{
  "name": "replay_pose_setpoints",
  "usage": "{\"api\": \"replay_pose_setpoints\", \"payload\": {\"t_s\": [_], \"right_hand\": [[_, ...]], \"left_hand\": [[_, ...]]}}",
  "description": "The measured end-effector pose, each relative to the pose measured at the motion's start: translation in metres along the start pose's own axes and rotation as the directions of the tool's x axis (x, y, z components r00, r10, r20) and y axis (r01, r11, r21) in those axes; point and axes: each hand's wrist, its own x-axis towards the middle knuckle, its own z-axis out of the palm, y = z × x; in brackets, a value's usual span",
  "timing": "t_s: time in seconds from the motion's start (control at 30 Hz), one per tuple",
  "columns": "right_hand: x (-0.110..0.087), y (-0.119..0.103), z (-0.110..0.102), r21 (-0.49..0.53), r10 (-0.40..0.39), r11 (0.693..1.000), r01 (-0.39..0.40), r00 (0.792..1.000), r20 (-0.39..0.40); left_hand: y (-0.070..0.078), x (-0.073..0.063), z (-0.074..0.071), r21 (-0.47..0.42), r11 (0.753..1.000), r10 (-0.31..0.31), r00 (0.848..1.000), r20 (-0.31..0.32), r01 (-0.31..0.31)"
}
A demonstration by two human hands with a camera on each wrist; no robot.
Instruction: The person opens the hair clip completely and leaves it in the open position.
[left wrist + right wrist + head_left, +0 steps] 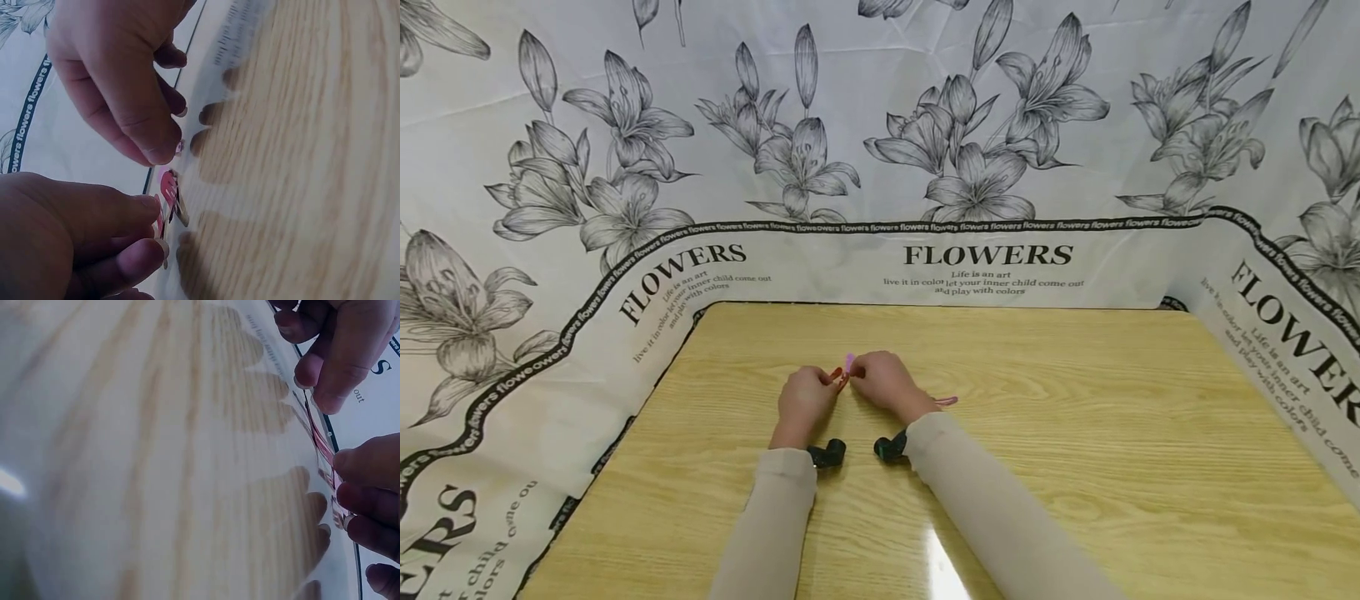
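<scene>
My left hand pinches a red snap hair clip between thumb and fingertip. The left wrist view shows its red, slotted body with a thin metal leg spread away from it. Close against it on the right, my right hand pinches a pink-purple hair clip, mostly covered by the fingers. In the right wrist view, thin pink and metal strips run between the fingertips of both hands. The hands are close together over the far middle of the table.
A slim pink clip-like piece lies on the wood-grain table, just right of my right wrist. Dark wrist-worn devices sit at both cuffs. A flower-printed cloth stands around the table's back and sides.
</scene>
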Motion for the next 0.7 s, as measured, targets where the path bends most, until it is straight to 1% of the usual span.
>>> {"api": "replay_pose_setpoints", "payload": {"t_s": [0.1, 0.2, 0.33, 0.47, 0.7], "right_hand": [[0.0023, -0.0018, 0.0022, -0.004, 0.006, 1.000, -0.006, 1.000, 0.001], [0.0042, -0.0025, 0.0051, -0.017, 0.010, 1.000, -0.010, 1.000, 0.000], [0.0052, -0.0032, 0.0083, -0.010, 0.010, 1.000, -0.010, 1.000, 0.002], [0.0049, -0.0048, 0.0097, 0.010, 0.002, 1.000, -0.002, 1.000, -0.005], [0.0081, -0.0081, 0.0105, 0.052, 0.032, 0.998, -0.031, 0.999, -0.011]], "left_hand": [[-0.0006, -0.0001, 0.0003, 0.011, 1.000, -0.004, 1.000, 0.006, 0.004], [-0.0015, -0.0005, 0.0007, 0.015, 1.000, 0.000, 1.000, 0.002, 0.000], [-0.0034, -0.0005, 0.0017, 0.020, 1.000, -0.002, 1.000, -0.004, 0.002], [-0.0046, 0.0010, 0.0034, 0.041, 0.999, -0.004, 1.000, 0.005, 0.004], [-0.0038, 0.0027, 0.0035, 0.058, 0.998, 0.005, 1.000, 0.004, -0.006]]}}
